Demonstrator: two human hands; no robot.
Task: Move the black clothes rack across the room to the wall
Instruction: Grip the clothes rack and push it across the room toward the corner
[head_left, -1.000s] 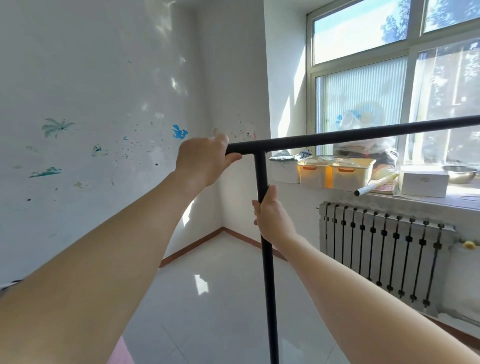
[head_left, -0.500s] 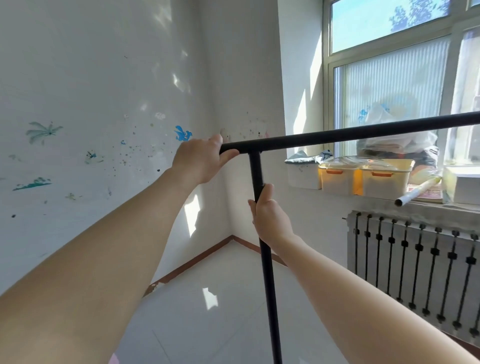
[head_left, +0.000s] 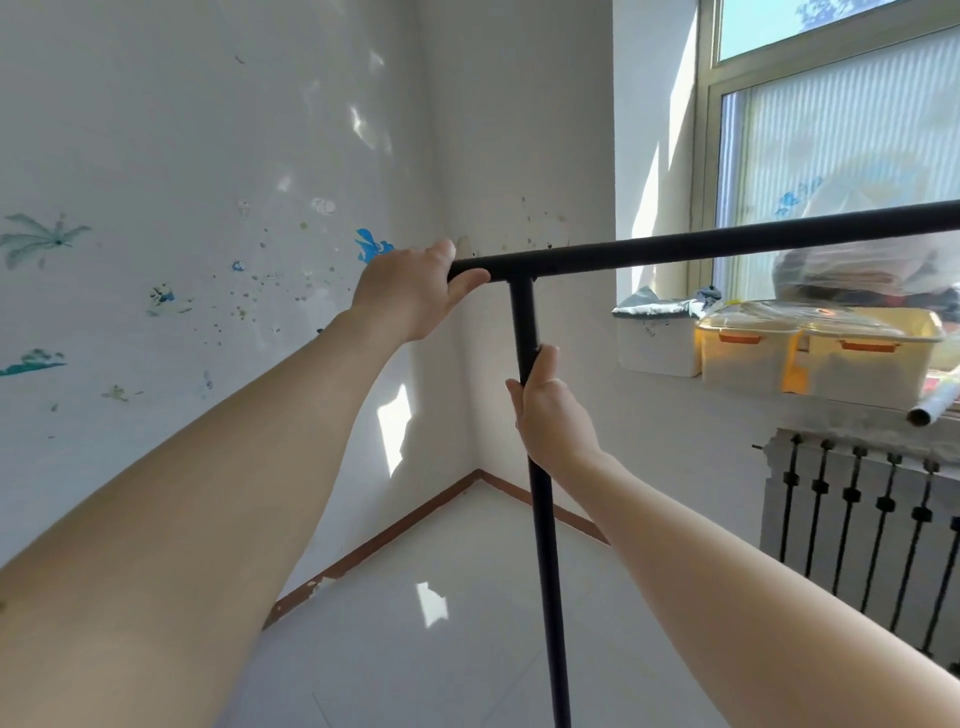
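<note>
Head view: the corner looms larger than a second ago and the window has slid right, so the rack (head_left: 535, 467) is closing on the wall (head_left: 182, 156). Left hand (head_left: 410, 296) wraps the top bar's end, right hand (head_left: 556, 415) curls its fingers (head_left: 543, 358) round the upright. Radiator (head_left: 857, 519) and sill boxes (head_left: 815, 358) crowd the right; floor ahead looks bare

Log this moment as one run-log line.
left hand: grips rack top bar end | right hand: grips upright post | black clothes rack: near corner wall

Bright window (head_left: 831, 156) sunlight, perhaps overexposed
</note>
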